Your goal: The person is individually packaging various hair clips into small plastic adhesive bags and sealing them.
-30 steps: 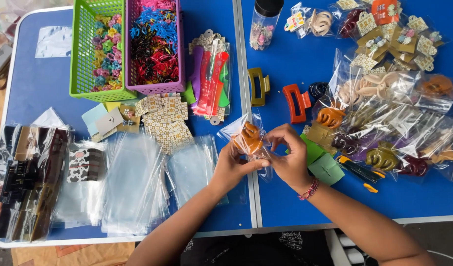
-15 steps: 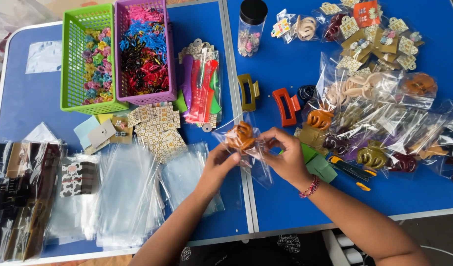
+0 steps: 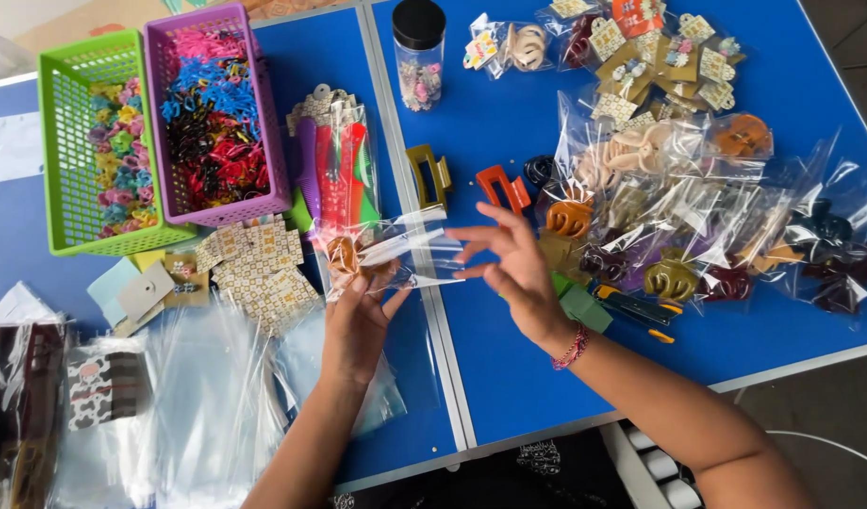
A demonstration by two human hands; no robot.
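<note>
My left hand (image 3: 356, 316) is shut on a clear plastic bag (image 3: 405, 253) with a brown hair claw clip (image 3: 345, 254) inside, holding it just above the blue table (image 3: 509, 377). The bag lies sideways with its open end pointing right. Fingers spread, my right hand (image 3: 511, 273) has its fingertips at that open end and grips nothing. A pink bead bracelet (image 3: 571, 349) is on my right wrist.
A green basket (image 3: 70, 141) and a purple basket (image 3: 268, 123) of small clips stand far left. Packed combs (image 3: 339, 170), an olive clip (image 3: 429, 174), an orange clip (image 3: 502, 188) and a jar (image 3: 421, 57) lie ahead. Bagged clips (image 3: 697, 217) pile right; empty bags (image 3: 198, 396) left.
My right hand has let go of the bag and drawn off to the right with fingers spread. The bag now lies stretched sideways in my left hand.
</note>
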